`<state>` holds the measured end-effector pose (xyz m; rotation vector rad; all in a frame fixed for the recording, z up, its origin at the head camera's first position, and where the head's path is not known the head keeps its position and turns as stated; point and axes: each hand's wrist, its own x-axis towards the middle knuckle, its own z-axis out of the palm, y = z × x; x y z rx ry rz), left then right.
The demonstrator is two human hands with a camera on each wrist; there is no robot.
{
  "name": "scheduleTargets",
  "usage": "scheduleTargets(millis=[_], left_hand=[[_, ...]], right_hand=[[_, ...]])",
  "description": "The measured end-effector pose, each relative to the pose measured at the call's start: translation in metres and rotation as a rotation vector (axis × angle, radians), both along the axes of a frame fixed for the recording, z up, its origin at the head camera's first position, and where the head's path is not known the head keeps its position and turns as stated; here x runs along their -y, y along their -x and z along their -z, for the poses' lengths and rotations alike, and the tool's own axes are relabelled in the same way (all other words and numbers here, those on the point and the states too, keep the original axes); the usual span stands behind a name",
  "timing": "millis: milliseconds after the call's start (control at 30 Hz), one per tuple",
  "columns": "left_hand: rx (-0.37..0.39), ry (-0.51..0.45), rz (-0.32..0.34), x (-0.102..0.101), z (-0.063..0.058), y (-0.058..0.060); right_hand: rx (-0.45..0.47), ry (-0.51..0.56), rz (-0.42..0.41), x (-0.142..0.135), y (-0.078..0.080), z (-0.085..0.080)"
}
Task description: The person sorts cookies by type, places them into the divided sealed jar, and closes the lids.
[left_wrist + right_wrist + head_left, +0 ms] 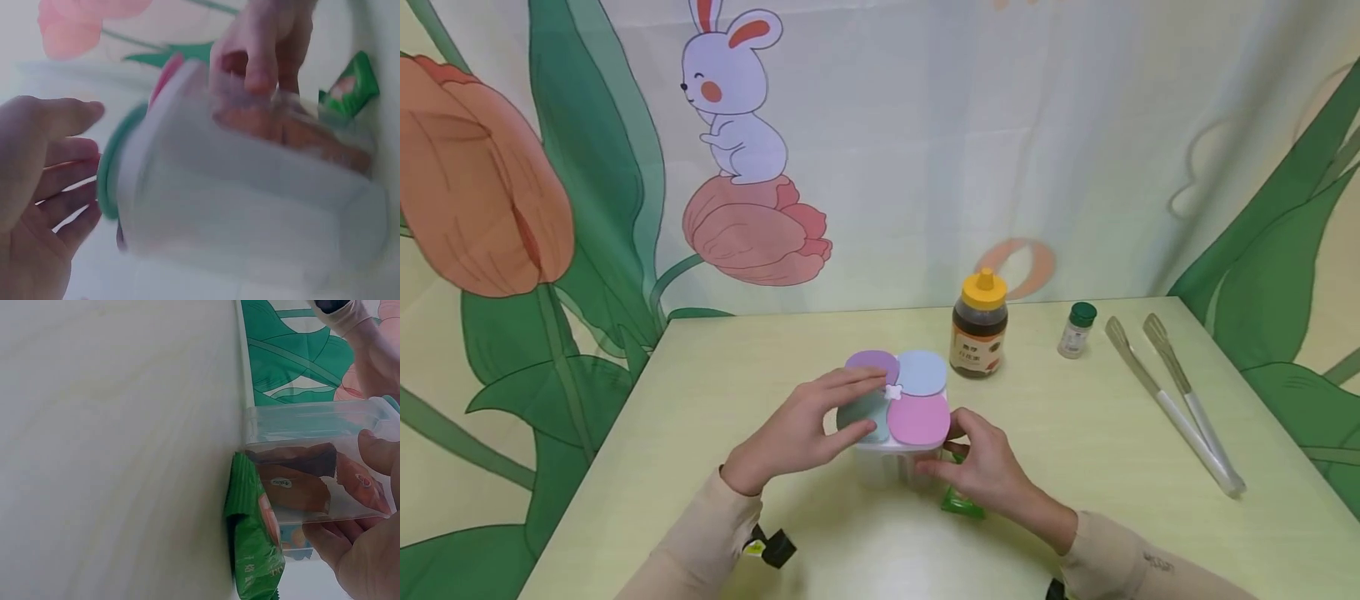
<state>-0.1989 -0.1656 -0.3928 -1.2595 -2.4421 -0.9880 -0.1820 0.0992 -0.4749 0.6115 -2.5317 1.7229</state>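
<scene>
A clear plastic storage box [880, 468] stands on the table, its lid [917, 421] carrying purple, blue, teal and pink flaps round a small white flower knob. Brown packets [294, 490] show through the wall in one section. My left hand [805, 429] is over the lid's left side, fingers extended, fingertips close to the teal flap [115, 162]. On the other side, my right hand [988, 467] grips the box wall, thumb in front and fingers round the corner. A green snack packet [253, 531] lies beside the box, partly behind that hand in the head view.
Behind the box stands a dark syrup bottle [977, 337] with a yellow cap. A small green-capped shaker [1075, 332] is further right. Metal tongs [1187, 417] lie at the table's right side. A printed curtain [880, 167] hangs along the back edge.
</scene>
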Motion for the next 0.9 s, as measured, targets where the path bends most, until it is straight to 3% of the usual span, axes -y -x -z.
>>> scheduleTargets(millis=[167, 333, 467, 633, 900], left_hand=[[0.089, -0.118, -0.078, 0.018, 0.012, 0.013], [0.199, -0.208, -0.105, 0.025, 0.025, 0.022], [0.288, -0.266, -0.090, 0.029, 0.032, 0.029], [0.461, -0.319, -0.078, 0.036, 0.042, 0.038], [0.662, -0.308, -0.031, 0.037, 0.070, 0.052]], right_hand=[[0.018, -0.009, 0.006, 0.000, -0.001, 0.001], [0.023, -0.008, 0.009, 0.000, -0.001, 0.002], [0.020, -0.007, 0.007, 0.000, -0.001, 0.002], [0.025, -0.005, 0.007, 0.000, -0.001, 0.002], [0.037, -0.017, 0.005, -0.001, -0.001, 0.000]])
